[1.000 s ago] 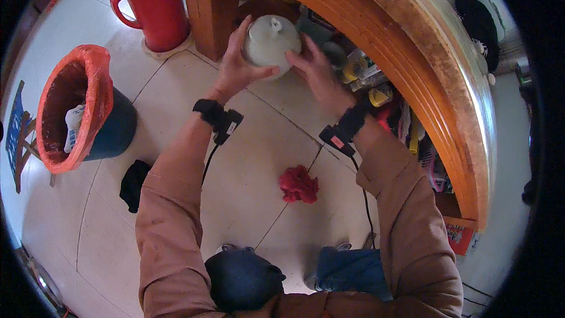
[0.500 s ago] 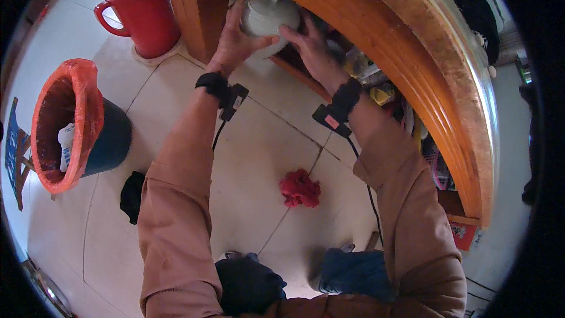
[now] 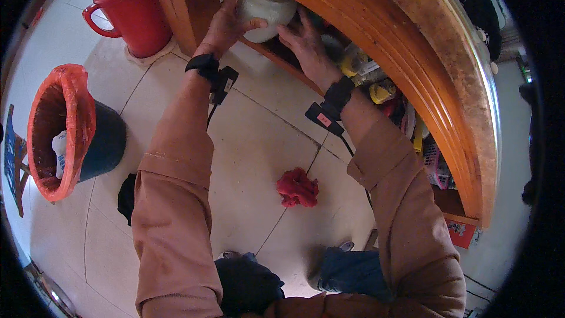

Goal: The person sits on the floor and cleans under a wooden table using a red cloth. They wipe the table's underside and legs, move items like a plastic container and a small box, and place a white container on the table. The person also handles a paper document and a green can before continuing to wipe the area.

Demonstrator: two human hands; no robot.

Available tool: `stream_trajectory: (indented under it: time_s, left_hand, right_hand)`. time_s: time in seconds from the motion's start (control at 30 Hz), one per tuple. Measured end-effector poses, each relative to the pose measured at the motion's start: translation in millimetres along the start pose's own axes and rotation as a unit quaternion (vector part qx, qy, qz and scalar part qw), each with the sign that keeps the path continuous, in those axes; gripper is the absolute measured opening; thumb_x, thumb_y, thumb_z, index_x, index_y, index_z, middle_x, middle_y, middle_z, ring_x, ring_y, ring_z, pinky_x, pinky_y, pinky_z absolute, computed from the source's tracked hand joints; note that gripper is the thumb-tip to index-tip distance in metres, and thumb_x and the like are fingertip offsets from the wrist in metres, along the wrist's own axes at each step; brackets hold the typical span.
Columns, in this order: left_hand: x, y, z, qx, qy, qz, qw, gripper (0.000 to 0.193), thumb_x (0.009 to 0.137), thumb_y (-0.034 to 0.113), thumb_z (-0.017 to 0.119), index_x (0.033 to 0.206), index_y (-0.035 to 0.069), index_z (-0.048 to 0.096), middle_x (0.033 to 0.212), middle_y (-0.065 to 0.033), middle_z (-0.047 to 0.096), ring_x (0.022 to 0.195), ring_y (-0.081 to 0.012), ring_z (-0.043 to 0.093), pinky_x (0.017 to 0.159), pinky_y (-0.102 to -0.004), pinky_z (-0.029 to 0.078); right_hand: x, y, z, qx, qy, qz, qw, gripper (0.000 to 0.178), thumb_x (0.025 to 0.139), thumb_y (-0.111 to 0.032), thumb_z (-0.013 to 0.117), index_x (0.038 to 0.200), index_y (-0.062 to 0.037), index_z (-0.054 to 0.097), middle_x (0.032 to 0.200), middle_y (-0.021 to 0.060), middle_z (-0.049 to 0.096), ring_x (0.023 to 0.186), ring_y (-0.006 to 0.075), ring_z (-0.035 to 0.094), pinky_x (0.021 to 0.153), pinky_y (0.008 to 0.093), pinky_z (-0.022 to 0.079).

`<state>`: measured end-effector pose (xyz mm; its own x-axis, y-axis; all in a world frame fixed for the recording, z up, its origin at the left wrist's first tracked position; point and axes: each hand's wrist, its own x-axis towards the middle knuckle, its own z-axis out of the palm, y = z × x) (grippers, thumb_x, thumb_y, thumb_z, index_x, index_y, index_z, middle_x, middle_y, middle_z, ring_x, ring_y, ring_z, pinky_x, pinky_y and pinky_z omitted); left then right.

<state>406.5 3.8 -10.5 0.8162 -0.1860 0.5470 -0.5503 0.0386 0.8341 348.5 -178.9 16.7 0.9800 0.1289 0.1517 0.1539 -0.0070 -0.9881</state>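
White jar (image 3: 265,9): clasped between left hand (image 3: 226,23) and right hand (image 3: 306,44), fingers spread round its sides, at the shelf (image 3: 276,59) under the counter. Step, likely: seating the jar; next calls for a level push inward.

Pale tiled floor (image 3: 259,141) beneath me carries a crumpled red cloth (image 3: 297,188) near my knees, a dark bin (image 3: 88,141) lined with an orange bag to my left, a black item (image 3: 126,198) just beside that bin, and a large red jug (image 3: 132,6) standing against the wooden counter's post. Under the curved counter top (image 3: 424,65), the low shelf (image 3: 276,59) bears the white jar (image 3: 265,9) and a crowd of yellow and mixed containers (image 3: 376,82).
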Motion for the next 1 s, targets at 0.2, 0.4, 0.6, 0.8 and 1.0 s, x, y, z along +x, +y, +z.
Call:
stream_trajectory:
  time_s: [0.2, 0.4, 0.6, 0.8, 1.0]
  left_hand:
    - [1.9, -5.6, 0.7, 0.062, 0.037, -0.029, 0.997, 0.086, 0.065, 0.020, 0.084, 0.138, 0.012, 0.039, 0.126, -0.0127, 0.056, 0.113, -0.0227, 0.055, 0.096, -0.0340, 0.044]
    - [2.9, 3.2, 4.1, -0.057, 0.097, -0.177, 0.978, 0.067, 0.076, 0.019, 0.074, 0.135, 0.009, 0.044, 0.120, -0.0117, 0.059, 0.107, -0.0212, 0.058, 0.090, -0.0330, 0.047]
    - [-15.1, -1.9, 3.1, 0.206, 0.113, -0.131, 0.963, 0.058, 0.077, 0.009, 0.070, 0.130, 0.008, 0.048, 0.113, -0.0143, 0.063, 0.112, -0.0278, 0.057, 0.093, -0.0358, 0.044]
    - [-85.5, 48.2, 18.8, 0.125, -0.024, -0.217, 0.968, 0.052, 0.081, 0.012, 0.067, 0.128, 0.001, 0.048, 0.122, -0.0156, 0.058, 0.114, -0.0302, 0.055, 0.096, -0.0354, 0.043]
    - [-177.2, 238.3, 15.5, 0.113, -0.389, -0.170, 0.898, 0.053, 0.082, 0.016, 0.066, 0.131, 0.005, 0.048, 0.129, -0.0144, 0.053, 0.120, -0.0300, 0.050, 0.101, -0.0372, 0.040]
  right_hand:
    - [-32.0, -5.8, -0.8, 0.019, 0.015, 0.106, 0.994, 0.067, 0.084, -0.013, 0.064, 0.139, -0.0017, 0.029, 0.127, 0.0118, 0.047, 0.115, 0.0196, 0.049, 0.098, 0.0327, 0.040]
    - [-112.1, 22.8, -32.6, -0.064, -0.149, 0.202, 0.966, 0.055, 0.089, -0.018, 0.061, 0.134, 0.0017, 0.038, 0.115, 0.0056, 0.056, 0.102, 0.0158, 0.056, 0.094, 0.0298, 0.044]
    - [-252.1, 41.4, -41.6, -0.426, -0.297, 0.067, 0.852, 0.053, 0.084, -0.027, 0.064, 0.129, -0.0050, 0.046, 0.118, 0.0134, 0.051, 0.107, 0.0246, 0.053, 0.089, 0.0372, 0.047]
    - [-328.8, 50.0, -45.0, -0.542, -0.384, -0.074, 0.744, 0.051, 0.080, -0.029, 0.066, 0.124, -0.0118, 0.048, 0.128, 0.0200, 0.042, 0.109, 0.0364, 0.051, 0.093, 0.0428, 0.045]
    - [-318.9, 64.9, -42.5, -0.439, -0.417, -0.005, 0.796, 0.031, 0.078, -0.023, 0.065, 0.104, -0.0069, 0.058, 0.111, 0.0188, 0.055, 0.103, 0.0316, 0.055, 0.081, 0.0462, 0.048]
